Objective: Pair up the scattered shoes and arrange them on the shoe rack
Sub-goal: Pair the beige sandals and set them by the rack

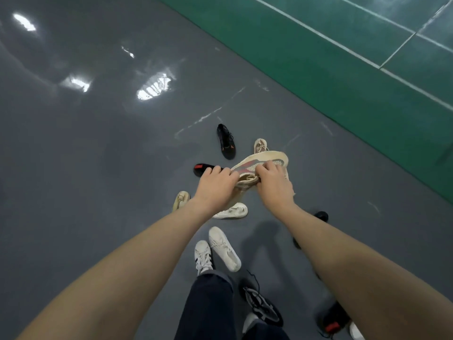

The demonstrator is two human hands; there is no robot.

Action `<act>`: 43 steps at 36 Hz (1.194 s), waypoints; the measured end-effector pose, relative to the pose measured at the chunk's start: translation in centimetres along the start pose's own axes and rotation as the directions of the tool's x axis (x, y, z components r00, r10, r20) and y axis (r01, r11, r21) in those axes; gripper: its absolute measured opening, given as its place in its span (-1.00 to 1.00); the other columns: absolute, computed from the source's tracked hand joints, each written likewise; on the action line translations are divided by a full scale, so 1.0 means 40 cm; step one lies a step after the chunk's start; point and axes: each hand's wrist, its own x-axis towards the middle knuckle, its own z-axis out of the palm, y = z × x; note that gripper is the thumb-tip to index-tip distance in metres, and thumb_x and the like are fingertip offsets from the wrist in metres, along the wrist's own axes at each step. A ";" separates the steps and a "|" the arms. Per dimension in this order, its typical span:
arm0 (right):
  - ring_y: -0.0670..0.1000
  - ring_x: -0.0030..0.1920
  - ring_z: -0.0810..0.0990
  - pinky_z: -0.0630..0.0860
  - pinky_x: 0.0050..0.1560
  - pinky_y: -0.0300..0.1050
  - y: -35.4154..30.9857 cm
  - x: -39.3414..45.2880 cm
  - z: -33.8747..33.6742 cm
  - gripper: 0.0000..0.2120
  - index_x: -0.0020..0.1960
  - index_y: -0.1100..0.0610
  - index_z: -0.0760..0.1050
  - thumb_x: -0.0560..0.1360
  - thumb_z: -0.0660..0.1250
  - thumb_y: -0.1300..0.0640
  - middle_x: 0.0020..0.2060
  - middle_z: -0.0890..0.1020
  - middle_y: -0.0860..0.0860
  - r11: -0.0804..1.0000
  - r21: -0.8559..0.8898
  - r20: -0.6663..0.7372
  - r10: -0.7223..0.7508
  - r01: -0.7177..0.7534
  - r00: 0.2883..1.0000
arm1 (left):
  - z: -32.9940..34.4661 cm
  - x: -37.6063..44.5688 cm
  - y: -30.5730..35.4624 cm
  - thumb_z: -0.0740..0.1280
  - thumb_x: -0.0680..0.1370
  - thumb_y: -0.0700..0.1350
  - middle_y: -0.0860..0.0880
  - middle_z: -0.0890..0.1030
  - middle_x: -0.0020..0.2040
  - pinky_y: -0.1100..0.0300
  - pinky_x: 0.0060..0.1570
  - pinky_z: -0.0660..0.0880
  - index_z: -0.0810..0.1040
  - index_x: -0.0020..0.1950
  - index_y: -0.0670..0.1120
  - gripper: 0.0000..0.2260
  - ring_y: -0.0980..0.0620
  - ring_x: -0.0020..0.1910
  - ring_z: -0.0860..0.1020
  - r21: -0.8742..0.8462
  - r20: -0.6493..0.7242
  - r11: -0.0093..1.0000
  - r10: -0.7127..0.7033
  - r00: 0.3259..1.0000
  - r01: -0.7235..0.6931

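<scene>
Both hands hold a beige mesh sneaker with red and grey side panels (263, 165) above the glossy grey floor (98, 155). The left hand (217, 186) and right hand (273, 182) each curl their fingers (266, 168) around its collar. Below lie scattered shoes: a black sneaker with orange accents (226, 145), a white low sneaker (225, 249) and a cream shoe (181, 200).

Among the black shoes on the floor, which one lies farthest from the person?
The black shoe with orange marks, lying alone at the top of the scatter, beyond both hands. The other black shoes lie nearer: one with a red patch beside the left hand, others low right.
</scene>
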 end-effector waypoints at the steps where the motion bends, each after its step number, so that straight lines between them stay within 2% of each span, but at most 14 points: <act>1: 0.13 0.18 0.34 0.34 -0.23 -0.03 -0.016 0.037 0.002 -0.80 0.08 0.16 0.43 0.51 0.15 0.33 0.14 0.44 0.08 1.000 -0.004 0.004 -0.006 0.006 1.000 | 0.001 0.025 -0.029 0.23 0.56 -0.07 -0.03 0.54 0.05 0.12 -0.07 0.29 0.43 0.09 -0.05 -0.87 -0.10 0.02 0.47 -0.013 0.014 1.000 -0.004 1.000 0.004; 3: 0.13 0.18 0.36 0.37 -0.16 -0.02 -0.049 0.112 0.008 -0.78 0.09 0.15 0.44 0.49 0.16 0.33 0.14 0.46 0.08 0.999 -0.034 0.013 -0.018 0.018 1.000 | 0.000 0.075 -0.086 0.23 0.56 -0.09 -0.03 0.53 0.05 0.11 -0.05 0.30 0.43 0.09 -0.05 -0.87 -0.11 0.02 0.47 -0.025 0.034 0.999 -0.018 0.999 0.019; 7: 0.12 0.21 0.36 0.25 -0.24 -0.07 -0.109 0.239 0.014 -0.77 0.13 0.12 0.42 0.51 0.17 0.30 0.17 0.43 0.06 0.997 -0.077 0.027 -0.009 0.012 1.000 | -0.001 0.160 -0.187 0.20 0.57 -0.13 -0.06 0.51 0.07 0.05 -0.04 0.33 0.40 0.11 -0.07 -0.87 -0.15 0.02 0.46 -0.028 0.070 0.998 -0.049 0.996 0.051; 11: 0.11 0.20 0.36 0.28 -0.26 -0.08 -0.155 0.362 0.031 -0.79 0.12 0.12 0.43 0.52 0.19 0.29 0.16 0.44 0.08 0.999 -0.033 0.012 0.002 -0.001 1.000 | -0.003 0.255 -0.280 0.17 0.59 -0.11 -0.06 0.50 0.08 0.08 -0.07 0.31 0.41 0.12 -0.07 -0.86 -0.15 0.04 0.46 -0.024 0.067 0.999 -0.036 0.997 0.037; 15: 0.12 0.19 0.36 0.28 -0.26 -0.08 -0.170 0.453 0.047 -0.79 0.12 0.12 0.42 0.51 0.20 0.29 0.16 0.43 0.07 0.999 -0.036 0.017 0.018 -0.018 1.000 | 0.005 0.328 -0.341 0.31 0.52 -0.11 -0.04 0.53 -0.04 0.10 -0.18 0.33 0.47 0.03 -0.05 -0.90 -0.14 -0.09 0.50 -0.028 0.057 0.998 -0.052 0.997 0.053; 19: 0.11 0.18 0.36 0.27 -0.25 -0.07 -0.159 0.534 0.070 -0.80 0.10 0.11 0.41 0.51 0.20 0.28 0.13 0.42 0.06 0.999 -0.049 0.011 0.019 -0.018 1.000 | 0.033 0.403 -0.368 0.18 0.58 -0.14 -0.05 0.44 0.11 0.06 -0.07 0.33 0.41 0.15 -0.05 -0.84 -0.15 0.04 0.44 -0.079 0.086 0.995 -0.048 0.995 0.055; 24: 0.15 0.07 0.45 0.27 -0.15 -0.08 -0.132 0.630 0.123 -0.87 0.00 0.14 0.45 0.48 0.23 0.29 0.02 0.49 0.10 0.999 -0.041 -0.073 -0.005 0.002 0.997 | 0.080 0.493 -0.394 0.15 0.58 -0.12 -0.03 0.41 0.14 0.09 -0.16 0.26 0.40 0.15 -0.05 -0.84 -0.14 0.01 0.42 -0.095 0.106 0.991 -0.082 0.991 0.092; 29: 0.19 0.01 0.46 0.35 0.05 0.01 -0.091 0.735 0.217 -0.87 -0.04 0.17 0.47 0.44 0.24 0.31 -0.03 0.52 0.14 1.000 0.000 -0.082 -0.005 0.005 0.997 | 0.159 0.596 -0.409 0.11 0.60 -0.11 -0.04 0.40 0.16 0.10 -0.18 0.27 0.40 0.19 -0.07 -0.81 -0.15 0.05 0.39 -0.124 0.164 0.983 -0.116 0.980 0.137; 35: 0.20 0.03 0.45 0.35 0.07 0.03 0.024 0.881 0.356 -0.85 -0.02 0.17 0.47 0.43 0.26 0.31 0.00 0.51 0.14 0.999 0.015 0.013 -0.033 0.033 0.999 | 0.298 0.738 -0.390 0.14 0.61 -0.07 0.00 0.40 0.16 0.11 -0.32 0.33 0.39 0.21 -0.04 -0.81 -0.12 0.10 0.35 -0.193 0.266 0.955 -0.172 0.949 0.227; 40: 0.18 0.08 0.41 0.35 0.02 0.02 0.154 1.023 0.463 -0.83 -0.01 0.20 0.46 0.42 0.21 0.34 0.03 0.49 0.13 0.997 0.066 0.063 -0.038 0.034 0.997 | 0.441 0.885 -0.338 0.13 0.62 -0.02 0.00 0.40 0.17 0.11 -0.34 0.29 0.39 0.24 -0.05 -0.77 -0.08 0.14 0.33 -0.244 0.313 0.921 -0.221 0.924 0.303; 43: 0.19 0.02 0.45 0.39 -0.07 0.02 0.239 1.095 0.544 -0.84 -0.06 0.22 0.49 0.38 0.25 0.36 -0.01 0.52 0.14 0.994 0.083 0.019 -0.071 0.069 0.997 | 0.544 0.963 -0.299 0.11 0.63 -0.05 0.01 0.38 0.17 0.12 -0.36 0.28 0.37 0.23 -0.05 -0.79 -0.08 0.16 0.33 -0.220 0.316 0.925 -0.231 0.920 0.308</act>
